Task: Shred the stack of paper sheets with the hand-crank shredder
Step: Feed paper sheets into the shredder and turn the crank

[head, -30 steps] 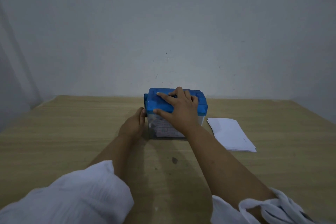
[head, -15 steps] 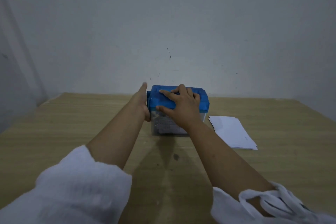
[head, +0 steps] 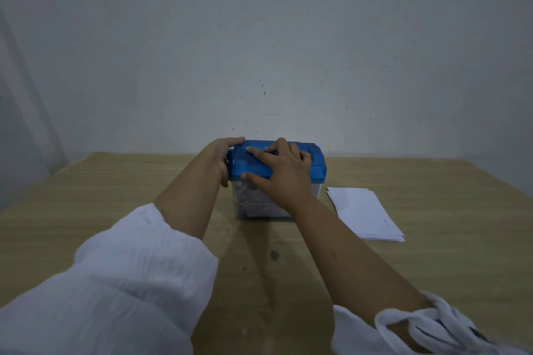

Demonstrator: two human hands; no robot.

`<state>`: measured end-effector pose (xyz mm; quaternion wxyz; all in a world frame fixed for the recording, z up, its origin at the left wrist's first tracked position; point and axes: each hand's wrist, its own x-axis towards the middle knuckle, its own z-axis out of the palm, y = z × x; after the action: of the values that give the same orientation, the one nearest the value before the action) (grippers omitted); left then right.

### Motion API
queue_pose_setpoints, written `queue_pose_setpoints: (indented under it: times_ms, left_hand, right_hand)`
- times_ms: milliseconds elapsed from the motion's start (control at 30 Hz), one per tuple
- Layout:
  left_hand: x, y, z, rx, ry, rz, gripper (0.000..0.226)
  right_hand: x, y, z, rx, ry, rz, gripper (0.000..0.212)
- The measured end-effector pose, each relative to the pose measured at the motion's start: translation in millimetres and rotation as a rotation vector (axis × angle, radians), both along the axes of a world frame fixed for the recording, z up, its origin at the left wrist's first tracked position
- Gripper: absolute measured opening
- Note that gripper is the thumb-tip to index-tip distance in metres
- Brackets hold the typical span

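**Both hands on the shredder, paper stack waiting off to the side**

So the little hand-crank shredder sits on the wooden surface near the far edge, close to the wall. Blue lid on top, clear bin underneath, and you can see some shredded bits and a label through the front of the bin.

Right hand is laid flat over the blue lid, fingers spread apart and pressing down on it, thumb hooked along the front edge of the lid. It's not really gripping anything, just resting on it.

Left hand is up against the left end of the shredder, where the crank would be. Its fingers curl around the top left corner, but the crank itself is hidden behind the hand, so I can't tell if they're actually clamped on it.

The stack of paper sheets lies flat on the surface just right of the shredder, not touching it. White sleeves are pushed up on both forearms.
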<state>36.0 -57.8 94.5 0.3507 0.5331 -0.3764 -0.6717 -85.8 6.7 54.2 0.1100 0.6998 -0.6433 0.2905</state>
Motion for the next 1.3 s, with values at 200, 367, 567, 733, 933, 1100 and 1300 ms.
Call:
queue_pose_setpoints:
  times_ms: [200,367,567,733,933,1100,1300]
  left_hand:
    - [-2.3,-3.3,-5.2,-0.080,0.120,0.052,0.022]
    - [-4.1,-2.1,-7.5,-0.093,0.161,0.079,0.020]
    - [-12.8,-11.5,-12.9,-0.527,0.072,0.185,0.031]
    - [-9.6,-11.3,-24.5,-0.613,0.152,0.223,0.020]
    - [-11.5,0.7,-38.7,-0.741,0.183,0.220,0.015]
    - [-7.0,18.4,-51.7,-0.843,0.142,0.145,0.015]
    - [0.2,40.9,-59.4,-0.813,-0.117,0.046,0.059]
  right_hand:
    - [0.1,0.5,0.6,-0.008,-0.022,0.013,0.056]
    - [0.3,0.7,-0.1,-0.020,-0.043,0.021,0.055]
    - [-1.4,-0.5,0.8,-0.008,-0.034,0.022,0.054]
    - [-2.4,-3.0,-1.7,-0.032,-0.034,0.026,0.055]
    - [-4.1,-2.9,-2.6,-0.039,-0.029,0.036,0.053]
    - [-2.4,-1.5,-2.0,-0.036,-0.018,0.020,0.053]
    - [-11.0,8.0,-1.2,0.030,-0.036,0.117,0.060]
